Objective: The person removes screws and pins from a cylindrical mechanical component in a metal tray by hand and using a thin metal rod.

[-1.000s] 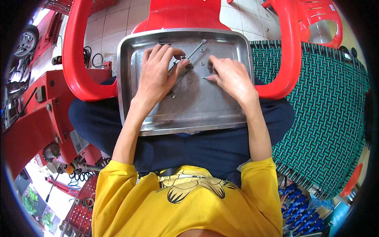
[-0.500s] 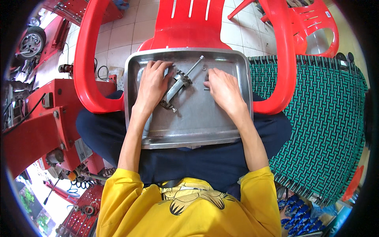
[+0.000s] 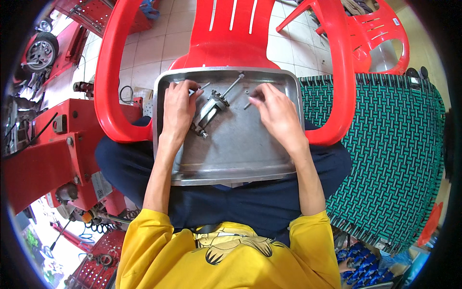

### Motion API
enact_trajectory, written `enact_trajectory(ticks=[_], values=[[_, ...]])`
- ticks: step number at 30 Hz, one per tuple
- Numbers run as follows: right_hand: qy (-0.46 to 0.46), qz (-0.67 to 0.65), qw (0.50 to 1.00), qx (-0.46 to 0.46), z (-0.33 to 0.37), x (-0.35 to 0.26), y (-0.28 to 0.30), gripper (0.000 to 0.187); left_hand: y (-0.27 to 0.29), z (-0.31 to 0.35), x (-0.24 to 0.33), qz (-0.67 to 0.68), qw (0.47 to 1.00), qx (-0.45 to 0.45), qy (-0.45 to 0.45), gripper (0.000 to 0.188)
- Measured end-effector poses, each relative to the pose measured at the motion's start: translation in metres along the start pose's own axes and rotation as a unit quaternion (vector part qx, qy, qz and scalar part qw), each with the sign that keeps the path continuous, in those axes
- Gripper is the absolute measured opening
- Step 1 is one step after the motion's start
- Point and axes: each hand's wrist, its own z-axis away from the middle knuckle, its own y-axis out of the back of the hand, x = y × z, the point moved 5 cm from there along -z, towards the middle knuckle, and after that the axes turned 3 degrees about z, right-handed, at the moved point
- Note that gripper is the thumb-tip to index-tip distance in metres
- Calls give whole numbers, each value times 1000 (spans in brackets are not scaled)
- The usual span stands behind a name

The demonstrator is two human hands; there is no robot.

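Both my hands are over a grey metal tray (image 3: pixel 231 166) resting on my lap and against a red chair. Between them lies a metal assembly (image 3: pixel 210 111) with a toothed ring and a long bolt (image 3: pixel 233 85) pointing up and right. My left hand (image 3: pixel 179 106) is closed beside it, and a slim metal rod (image 3: pixel 206 85) sticks out past its fingertips. My right hand (image 3: pixel 278 107) pinches a short metal pin (image 3: pixel 247 106) with thumb and fingers. A small nut (image 3: pixel 247 91) lies on the tray near those fingertips.
The red plastic chair (image 3: pixel 231 45) surrounds the tray's far side with its arms. A green woven seat (image 3: pixel 380 159) stands on the right. Red machinery (image 3: pixel 53 149) with hoses is close on the left, and another red chair (image 3: pixel 378 36) is at the back right.
The short pin has come up off the tray into my right fingers and is now tilted. The rod at my left fingertips shows more clearly. The whole view has shifted slightly.
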Motion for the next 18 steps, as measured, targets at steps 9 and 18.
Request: enact_trajectory(ticks=[9, 18], values=[[14, -197, 979, 48, -6, -21, 18, 22, 5, 12, 56, 300, 953, -27, -26, 14], [38, -195, 980, 32, -5, -19, 10, 22, 3, 11, 56, 292, 956, -11, -33, 17]])
